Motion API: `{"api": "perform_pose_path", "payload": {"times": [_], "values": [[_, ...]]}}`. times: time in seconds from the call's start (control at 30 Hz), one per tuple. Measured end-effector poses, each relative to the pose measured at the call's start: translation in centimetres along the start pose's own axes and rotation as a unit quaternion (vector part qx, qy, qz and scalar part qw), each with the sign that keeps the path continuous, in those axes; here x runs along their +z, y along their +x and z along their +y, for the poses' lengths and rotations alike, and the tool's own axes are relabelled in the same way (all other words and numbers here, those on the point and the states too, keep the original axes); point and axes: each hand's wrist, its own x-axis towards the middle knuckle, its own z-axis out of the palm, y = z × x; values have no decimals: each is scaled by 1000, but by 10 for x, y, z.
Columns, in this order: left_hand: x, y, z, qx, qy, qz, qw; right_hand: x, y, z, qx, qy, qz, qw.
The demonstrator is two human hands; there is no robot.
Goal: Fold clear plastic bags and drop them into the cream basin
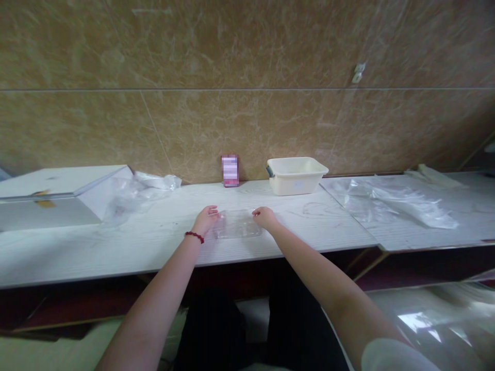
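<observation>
A clear, see-through plastic box (237, 226) is in front of me, low over or resting on the white wood-grain table; I cannot tell which. My left hand (205, 220), with a dark red beaded bracelet at the wrist, has its thumb and fingers at the box's left edge, the upper fingers slightly apart. At the far right corner, my right hand (265, 217) pinches the rim between thumb and curled fingers. The box's clear walls make its exact shape hard to see.
Against the wall stand a phone-like screen (230, 171) and a cream plastic bin (297, 178) with a grey handle. A large white box (50, 206) and crumpled clear plastic (135, 198) lie left. Clear plastic bags (402, 201) lie right, past a table seam.
</observation>
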Motion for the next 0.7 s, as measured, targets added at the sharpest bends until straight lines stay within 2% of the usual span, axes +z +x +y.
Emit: {"api": "perform_pose_path", "payload": {"times": [0.07, 0.13, 0.2, 0.27, 0.33, 0.4, 0.57, 0.7], "values": [[3, -2, 5, 35, 43, 4, 998, -1, 1, 1, 0, -4, -8, 1000], [11, -7, 13, 130, 134, -35, 982, -3, 1, 1, -3, -4, -17, 1000], [22, -15, 19, 242, 249, -120, 930, -6, 2, 1, -6, -2, -22, 1000], [34, -24, 23, 290, 333, -197, 875, -8, 2, 1, -3, 2, -23, 1000], [44, -33, 23, 293, 386, -229, 844, -10, 2, 2, 2, 7, -20, 1000], [50, -39, 21, 287, 417, -235, 830, -12, 1, 5, 6, 9, -17, 1000], [50, -43, 16, 291, 446, -239, 812, -20, -5, 13, 2, -10, -10, 1000], [49, -43, 17, 295, 457, -241, 804, -26, -13, 9, -22, -14, 33, 999]]}}
